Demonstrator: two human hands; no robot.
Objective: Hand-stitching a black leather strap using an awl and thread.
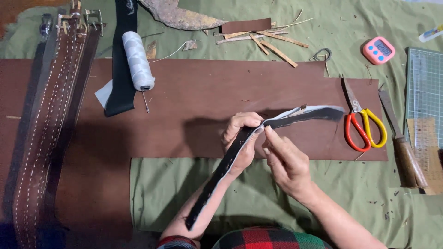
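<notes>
Head view: brown leather sheet [194,101] spans the green cloth. Over its lower edge, left hand [241,138] grips the black strap [230,157]; right hand [288,163] pinches it with its fingertips. Scissors [362,124] lie right of the sheet. Risk: strap twisting or slipping if the pinch loosens.

strap [230,159] black, white-backed | scissors [364,129] red-and-yellow | timer [378,50] pink | cloth [277,193] green
</notes>
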